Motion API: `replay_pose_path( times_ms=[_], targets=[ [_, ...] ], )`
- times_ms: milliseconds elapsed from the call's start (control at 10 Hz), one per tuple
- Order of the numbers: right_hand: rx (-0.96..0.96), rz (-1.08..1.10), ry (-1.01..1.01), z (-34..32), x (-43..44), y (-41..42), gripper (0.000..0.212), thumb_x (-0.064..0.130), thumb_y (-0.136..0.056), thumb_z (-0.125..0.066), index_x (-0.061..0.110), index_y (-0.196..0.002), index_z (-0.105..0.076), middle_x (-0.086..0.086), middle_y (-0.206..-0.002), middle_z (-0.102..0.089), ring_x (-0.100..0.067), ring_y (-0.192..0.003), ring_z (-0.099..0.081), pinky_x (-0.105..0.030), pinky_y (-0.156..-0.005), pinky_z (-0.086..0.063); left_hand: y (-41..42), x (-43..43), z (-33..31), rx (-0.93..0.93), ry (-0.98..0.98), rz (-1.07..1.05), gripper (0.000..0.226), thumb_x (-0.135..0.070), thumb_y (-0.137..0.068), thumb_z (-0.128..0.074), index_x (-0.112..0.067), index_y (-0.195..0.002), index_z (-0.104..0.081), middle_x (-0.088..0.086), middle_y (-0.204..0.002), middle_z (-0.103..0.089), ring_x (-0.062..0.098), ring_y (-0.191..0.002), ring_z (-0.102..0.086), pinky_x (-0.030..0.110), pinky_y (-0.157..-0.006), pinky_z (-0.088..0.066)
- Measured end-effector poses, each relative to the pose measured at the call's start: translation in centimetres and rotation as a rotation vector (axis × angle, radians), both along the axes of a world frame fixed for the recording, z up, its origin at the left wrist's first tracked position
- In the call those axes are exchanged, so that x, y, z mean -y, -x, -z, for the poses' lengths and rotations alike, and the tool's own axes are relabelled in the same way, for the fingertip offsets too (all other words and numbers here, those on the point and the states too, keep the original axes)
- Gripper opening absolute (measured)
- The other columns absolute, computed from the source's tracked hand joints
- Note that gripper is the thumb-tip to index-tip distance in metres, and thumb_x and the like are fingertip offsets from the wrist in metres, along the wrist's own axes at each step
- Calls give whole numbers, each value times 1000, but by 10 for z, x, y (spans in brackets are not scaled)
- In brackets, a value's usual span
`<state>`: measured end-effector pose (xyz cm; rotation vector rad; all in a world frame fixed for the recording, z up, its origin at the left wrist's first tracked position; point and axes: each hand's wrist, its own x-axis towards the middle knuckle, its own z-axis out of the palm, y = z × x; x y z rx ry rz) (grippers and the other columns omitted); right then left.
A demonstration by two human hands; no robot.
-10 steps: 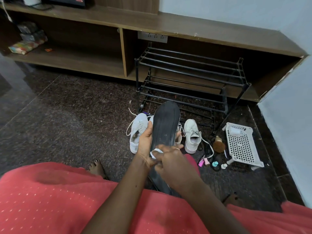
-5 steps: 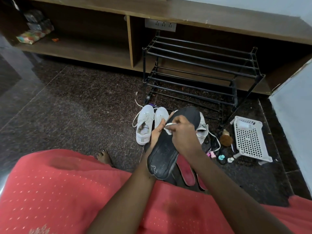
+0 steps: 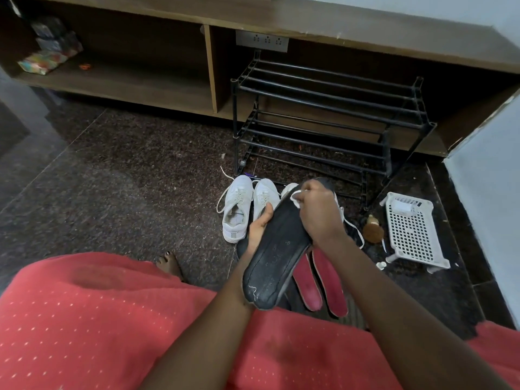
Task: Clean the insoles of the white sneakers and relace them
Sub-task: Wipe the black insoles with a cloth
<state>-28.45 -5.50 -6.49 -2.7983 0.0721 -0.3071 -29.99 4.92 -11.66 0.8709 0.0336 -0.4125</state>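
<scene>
Two hands work one black insole (image 3: 277, 249), held above the floor at centre frame. Its long axis runs from the heel end at lower centre up and rightward to the toe end. The left hand (image 3: 260, 225) grips its left edge about mid-length. The right hand (image 3: 319, 212) pinches a white cloth (image 3: 295, 197) against the toe end, so any further wiping would probably travel heelward. The white sneakers (image 3: 237, 204) stand just beyond, unlaced.
</scene>
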Motion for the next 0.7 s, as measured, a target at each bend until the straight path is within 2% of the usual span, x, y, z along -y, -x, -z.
replay_pose_path(
  times_ms=[100,200,300,400,500,600,700],
  targets=[
    [38,-138,2,5,-26,35,20,-4,-82,-62,4,-97,-73,-11,-111,-64,-23,-82,-67,-27,-79,-56,-20,-15,2,-171,749,346,34,-20,-55,-85,-1,-79,-71,16,-78,-65,15,-67,-69,18,-61,-54],
    [150,-360,-12,17,-29,51,23,-7,-64,-71,9,-80,-75,-9,-95,-68,-20,-71,-69,-27,-65,-58,-11,-11,17,-140,109,245,43,-36,-56,-84,-11,-84,-63,5,-86,-56,6,-72,-63,13,-73,-46],
    [135,-232,67,15,-8,21,20,-11,-60,-76,3,-74,-74,-16,-92,-68,-27,-67,-68,-29,-58,-56,-8,-9,5,-286,86,133,36,-34,-62,-82,-5,-81,-74,12,-87,-70,18,-78,-69,28,-76,-55],
    [18,73,33,12,18,-14,20,-12,-76,-56,-4,-87,-72,-20,-103,-61,-35,-83,-63,-32,-68,-50,-3,-4,5,-326,53,129,47,-41,-89,-46,-5,-106,-70,19,-116,-63,32,-107,-58,48,-106,-35],
    [33,160,-31,14,11,-14,33,-16,-75,-50,0,-93,-72,-16,-101,-65,-32,-89,-63,-32,-74,-50,-14,-8,19,-361,-10,28,66,-41,-85,-60,1,-134,-45,23,-138,-44,37,-131,-39,54,-116,-16],
    [181,-179,38,19,-26,26,38,-20,-58,-61,4,-84,-74,-12,-93,-71,-25,-72,-67,-26,-64,-55,-23,-18,25,-398,31,-61,28,-18,-97,-44,3,-101,-62,12,-89,-72,11,-90,-68,34,-106,-41],
    [190,-294,144,16,-19,28,39,-21,-54,-64,4,-82,-73,-13,-94,-70,-26,-67,-65,-27,-55,-54,-19,-23,19,-380,19,-34,36,-19,-100,-43,2,-92,-72,15,-91,-72,11,-88,-69,24,-88,-52]
  ],
)
